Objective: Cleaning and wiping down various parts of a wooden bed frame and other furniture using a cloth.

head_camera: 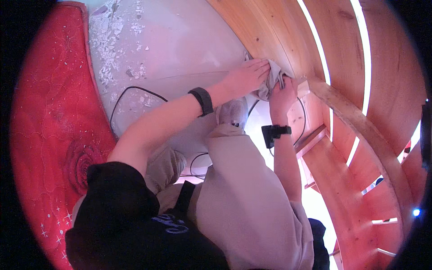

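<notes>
A crumpled grey cloth point(274, 77) lies bunched where the pale floor point(189, 44) meets the wooden boards. My left hand point(248, 75), with a black band at the wrist, reaches across from the left, its fingers over the cloth's left side. On the cloth's right side, my right hand point(284, 92) grips a fold between thumb and fingers. A black device point(270, 135) is strapped around my right wrist. Just below my hands is my foot in a light mesh shoe point(233, 110). The cloth's underside is hidden.
Wooden slats point(290, 30) with bright gaps rise at the right, beside a curved wooden rail point(364, 125). Pale flakes point(109, 44) litter the floor at upper left. A red quilted cover point(54, 111) lies at the left. Black cables point(135, 87) run across the floor near my legs.
</notes>
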